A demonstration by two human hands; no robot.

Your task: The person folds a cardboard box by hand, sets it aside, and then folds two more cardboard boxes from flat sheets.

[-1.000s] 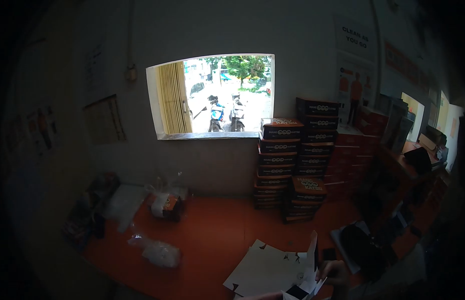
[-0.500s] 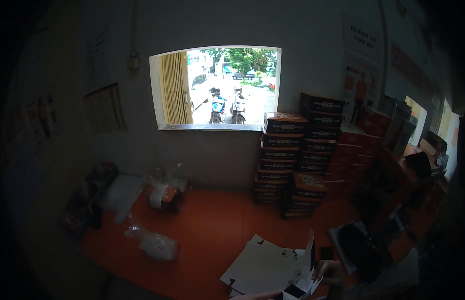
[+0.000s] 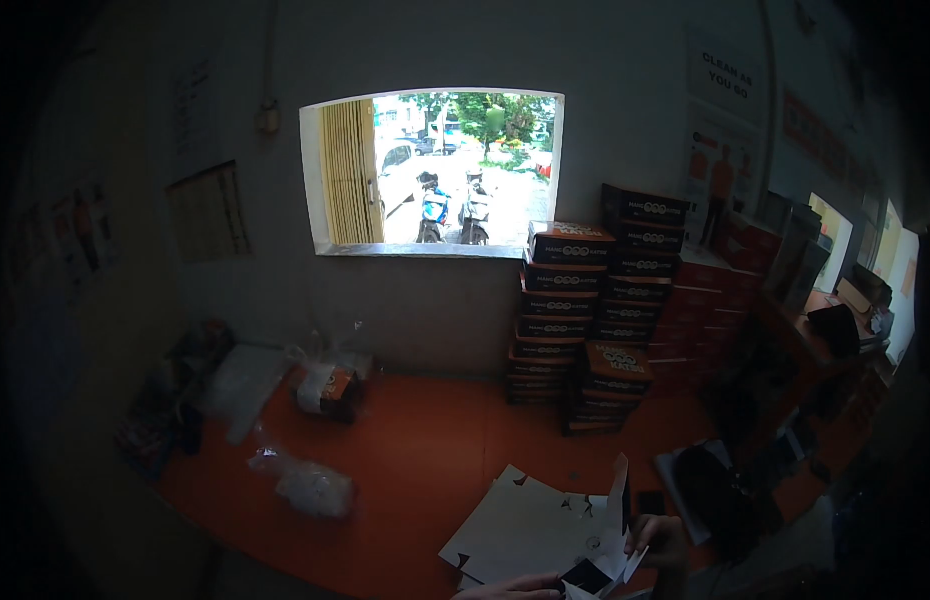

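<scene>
At the orange counter's [image 3: 425, 470] near edge, the right hand [image 3: 661, 540] pinches the carton blank's [image 3: 530, 525] raised flap, while the finger state of the low left hand [image 3: 512, 587] cannot be told.

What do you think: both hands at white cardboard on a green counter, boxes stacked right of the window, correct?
No: the head view shows the counter orange, not green. The left hand and right hand are at the white cardboard, with boxes stacked right of the window.
</scene>
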